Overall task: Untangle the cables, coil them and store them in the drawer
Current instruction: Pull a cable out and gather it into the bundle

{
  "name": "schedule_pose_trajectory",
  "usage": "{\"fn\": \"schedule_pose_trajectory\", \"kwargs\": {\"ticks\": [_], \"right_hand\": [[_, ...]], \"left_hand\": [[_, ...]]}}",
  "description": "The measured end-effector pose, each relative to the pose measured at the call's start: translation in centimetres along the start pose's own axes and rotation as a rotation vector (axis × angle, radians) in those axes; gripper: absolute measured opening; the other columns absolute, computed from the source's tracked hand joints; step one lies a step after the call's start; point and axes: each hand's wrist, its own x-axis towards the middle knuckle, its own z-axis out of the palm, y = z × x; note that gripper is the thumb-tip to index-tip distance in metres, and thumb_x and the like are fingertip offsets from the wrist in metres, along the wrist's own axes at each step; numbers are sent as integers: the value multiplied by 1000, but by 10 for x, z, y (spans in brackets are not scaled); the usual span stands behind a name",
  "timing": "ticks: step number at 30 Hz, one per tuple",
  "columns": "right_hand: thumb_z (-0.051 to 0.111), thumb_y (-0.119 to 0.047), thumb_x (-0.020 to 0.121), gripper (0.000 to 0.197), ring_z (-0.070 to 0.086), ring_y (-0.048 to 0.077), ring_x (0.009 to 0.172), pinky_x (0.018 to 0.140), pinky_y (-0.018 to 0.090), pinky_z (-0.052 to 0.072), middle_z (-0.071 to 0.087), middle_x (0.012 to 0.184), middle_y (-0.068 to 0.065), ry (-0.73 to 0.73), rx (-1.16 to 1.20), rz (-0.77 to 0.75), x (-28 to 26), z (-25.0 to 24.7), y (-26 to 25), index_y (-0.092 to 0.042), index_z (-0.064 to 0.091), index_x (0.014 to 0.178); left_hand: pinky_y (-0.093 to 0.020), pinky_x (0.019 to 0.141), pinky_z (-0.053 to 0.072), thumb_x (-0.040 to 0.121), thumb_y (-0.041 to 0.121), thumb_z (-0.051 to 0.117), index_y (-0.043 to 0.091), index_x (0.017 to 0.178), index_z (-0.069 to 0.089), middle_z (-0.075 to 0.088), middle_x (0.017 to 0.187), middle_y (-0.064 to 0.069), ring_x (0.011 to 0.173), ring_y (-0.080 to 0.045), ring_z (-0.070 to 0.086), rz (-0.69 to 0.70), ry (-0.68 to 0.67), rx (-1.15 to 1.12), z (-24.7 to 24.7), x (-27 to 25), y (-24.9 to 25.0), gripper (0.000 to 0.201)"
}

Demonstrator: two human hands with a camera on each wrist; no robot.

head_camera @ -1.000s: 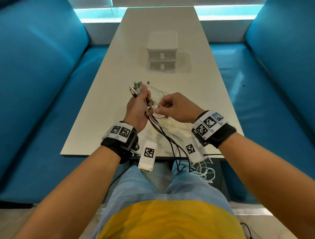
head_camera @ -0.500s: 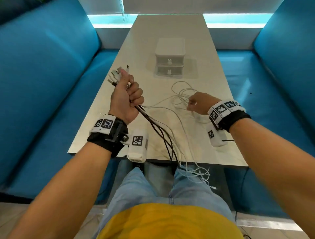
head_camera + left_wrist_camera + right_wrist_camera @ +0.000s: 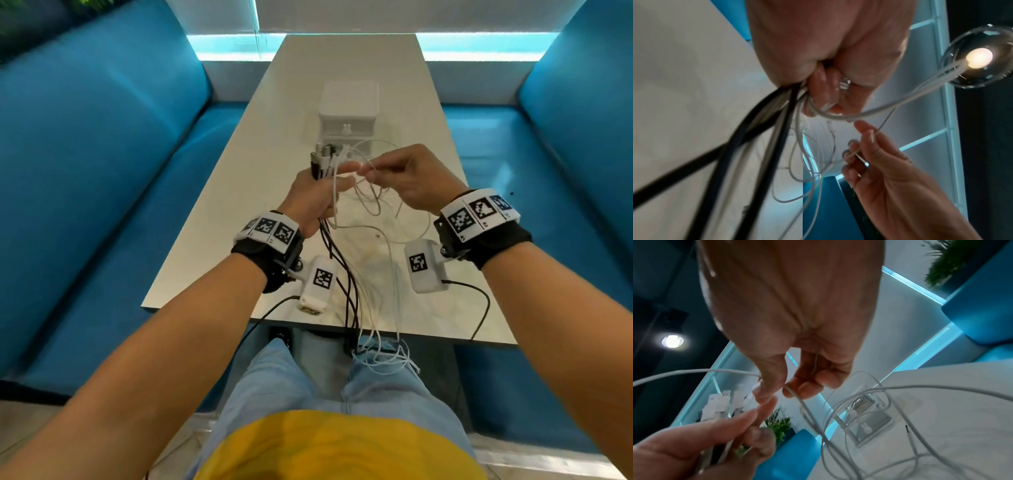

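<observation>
My left hand [image 3: 317, 198] is raised over the table and grips a bundle of cables [image 3: 337, 260] in its fist, black and white ones, with their plug ends [image 3: 323, 159] sticking up above the fist. The bundle hangs past the table's near edge onto my lap. My right hand [image 3: 394, 174], close to the right of the left one, pinches a thin white cable [image 3: 368, 193] between thumb and fingers [image 3: 764, 394]. Loops of that cable hang below both hands. The small white drawer unit [image 3: 349, 113] stands behind the hands, both drawers closed.
The long pale table [image 3: 219, 212] runs away from me between two blue benches [image 3: 102, 164]. White cable ends [image 3: 387, 359] lie tangled on my jeans below the table edge. Black leads [image 3: 479, 308] trail from the wrist cameras.
My right hand has come up off the table with the white cable and met the left hand. The left hand has swung right, back toward the middle, still gripping the bundle.
</observation>
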Motion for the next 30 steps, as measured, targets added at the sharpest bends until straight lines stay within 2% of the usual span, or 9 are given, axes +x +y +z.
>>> {"fn": "schedule_pose_trajectory", "kwargs": {"ticks": [5,8,11,13,15,19,23,27,30], "right_hand": [[65,-2,87,16,68,18,76,75,33,58,74,77,-3,89,265,30,1,-7,2,-16,73,89],[66,0,85,20,69,12,67,71,29,60,72,68,-6,107,315,3,0,-10,-5,-18,74,83],[64,0,87,16,66,10,63,66,26,58,70,67,-8,244,359,-105,-3,-16,-16,-13,72,89],[63,1,88,16,65,10,63,65,25,57,70,69,-8,353,453,-169,-5,-20,-22,-13,71,89],[64,-1,87,15,65,11,66,65,26,56,70,74,-6,372,485,-178,-6,-18,-25,-14,70,90],[75,-24,81,49,61,13,87,73,25,53,57,113,3,76,36,35,-5,-4,-9,-31,55,125],[72,-30,83,53,52,10,109,93,28,41,53,130,-2,-269,-399,287,-2,18,35,-27,53,133],[63,-26,88,41,54,20,122,102,30,41,53,138,1,-130,-446,393,10,22,55,-24,58,129],[57,-20,92,32,64,28,106,92,37,51,60,129,11,-97,-439,528,18,11,62,-11,62,122]], "left_hand": [[-20,40,30,77,0,71,6,96,66,52,63,3,43,-6,39,62,-32,164,21,2,-5,20],[-13,58,45,79,3,72,7,94,71,67,88,-2,65,-2,57,123,-37,341,31,4,-18,15],[-7,66,43,83,7,71,5,94,71,66,87,-1,72,-3,58,149,54,337,31,7,-26,12],[-14,71,44,85,16,71,7,97,72,67,86,-3,76,-9,60,115,107,336,25,12,-32,15],[-19,62,42,86,18,69,5,98,72,64,75,0,62,-5,55,73,138,295,19,12,-34,18],[-16,43,29,90,10,61,2,99,71,49,42,14,34,1,39,106,104,224,15,5,-25,15],[-19,40,23,93,14,58,14,87,71,49,55,10,38,-6,29,179,60,179,8,-3,-15,14],[-20,38,18,95,12,56,16,86,69,48,44,11,39,-7,20,195,89,136,-7,-12,-11,17],[-18,37,17,96,10,54,16,82,67,48,53,11,39,-4,20,225,142,-6,-24,-19,-6,19]]}}
